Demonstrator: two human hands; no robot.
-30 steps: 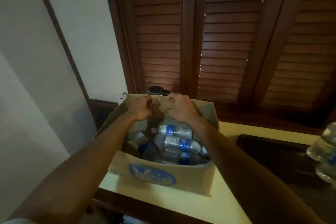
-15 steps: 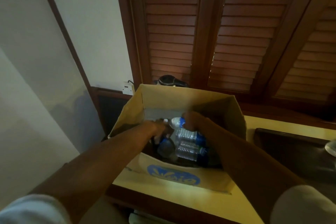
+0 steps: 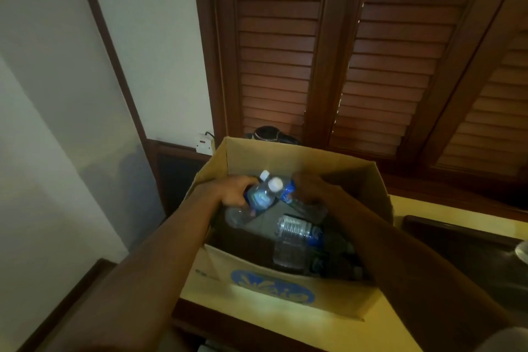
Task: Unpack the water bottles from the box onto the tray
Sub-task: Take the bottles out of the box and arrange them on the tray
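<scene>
Head view: left hand point(image 3: 233, 190) gripping one white-capped water bottle point(image 3: 261, 194), right hand point(image 3: 313, 190) curled round a second bottle point(image 3: 287, 193), both inside the open cardboard box point(image 3: 285, 155) on the yellow desk point(image 3: 405, 204); further bottles point(image 3: 294, 233) lying loose below; dark tray point(image 3: 445, 234) just right of the box.

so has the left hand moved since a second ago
Yes. The left hand was up at the far rim of the box; now it is lower, inside the box, holding a water bottle.
</scene>
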